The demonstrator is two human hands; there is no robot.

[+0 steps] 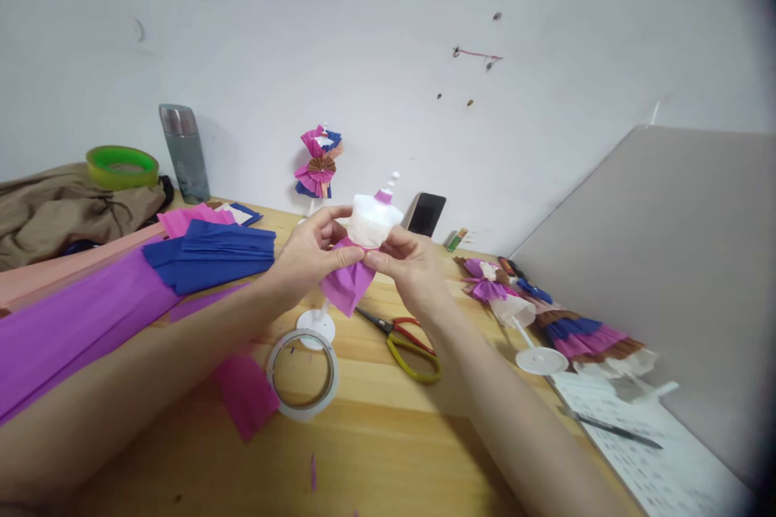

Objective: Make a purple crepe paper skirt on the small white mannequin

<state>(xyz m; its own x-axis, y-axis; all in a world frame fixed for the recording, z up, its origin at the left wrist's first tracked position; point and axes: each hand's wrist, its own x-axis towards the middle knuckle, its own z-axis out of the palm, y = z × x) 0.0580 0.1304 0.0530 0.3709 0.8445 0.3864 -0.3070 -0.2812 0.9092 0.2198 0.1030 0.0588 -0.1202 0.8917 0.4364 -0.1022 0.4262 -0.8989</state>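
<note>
A small white mannequin [374, 220] on a thin stand with a round base [316, 326] stands upright above the wooden table [388, 436]. A piece of purple crepe paper [347, 284] hangs at its waist. My left hand [312, 252] pinches the paper against the waist from the left. From the right, my right hand [405, 262] pinches the same paper at the waist. Both hands have their fingers closed on it.
A tape ring [303, 374] and yellow-and-red scissors [405, 341] lie below the hands. Purple [73, 323], blue [212, 252] and pink paper sheets lie at left. Finished paper-dressed mannequins [533, 319] lie at right, one stands at the back [318, 161]. A phone [426, 213], flask [183, 152] and green tape roll [121, 166] sit by the wall.
</note>
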